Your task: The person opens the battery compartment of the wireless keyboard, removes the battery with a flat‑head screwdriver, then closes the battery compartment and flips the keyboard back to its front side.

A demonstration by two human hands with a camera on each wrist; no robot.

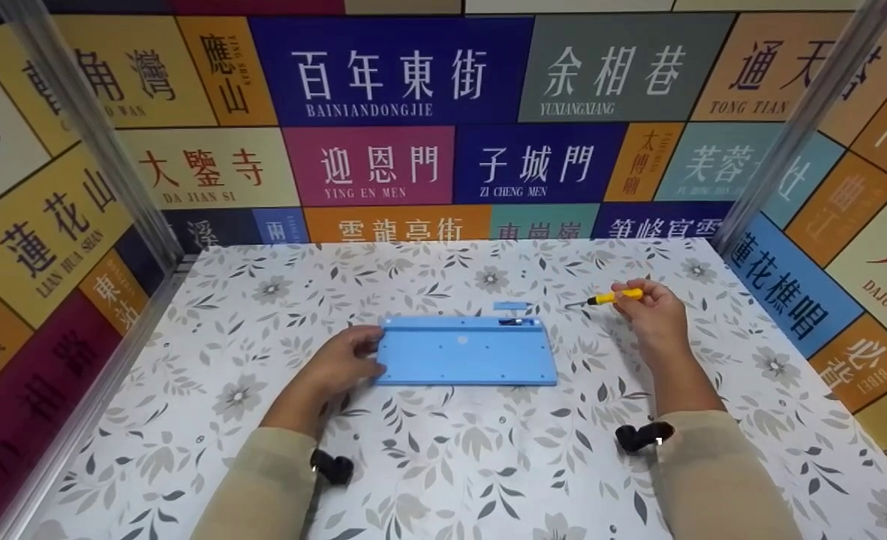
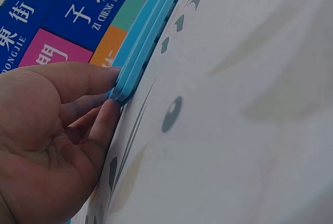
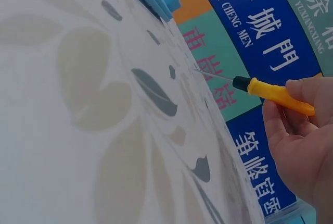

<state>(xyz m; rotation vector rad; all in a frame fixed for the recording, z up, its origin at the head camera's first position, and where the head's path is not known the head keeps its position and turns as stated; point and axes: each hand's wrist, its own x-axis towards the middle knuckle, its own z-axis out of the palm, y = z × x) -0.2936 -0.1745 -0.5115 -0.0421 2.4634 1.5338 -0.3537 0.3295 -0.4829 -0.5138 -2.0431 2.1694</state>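
A blue keyboard [image 1: 462, 356] lies face down on the table, its screw-dotted underside up. My left hand [image 1: 342, 362] holds its left end; in the left wrist view the thumb and a finger pinch the keyboard's edge [image 2: 140, 52]. At the upper right of the underside, a small battery compartment [image 1: 517, 322] is uncovered, with something dark inside. Just behind it lies a small blue cover [image 1: 511, 305]. My right hand [image 1: 655, 313] grips a screwdriver [image 1: 605, 298] with a yellow and black handle. Its thin metal shaft points left, apart from the keyboard.
A white table [image 1: 443, 465] with a leaf and flower print lies under everything. Panels of coloured signs [image 1: 391, 67] stand behind and at both sides, with metal posts [image 1: 811, 112] at the back corners. Small black devices [image 1: 642, 436] sit on both wrists.
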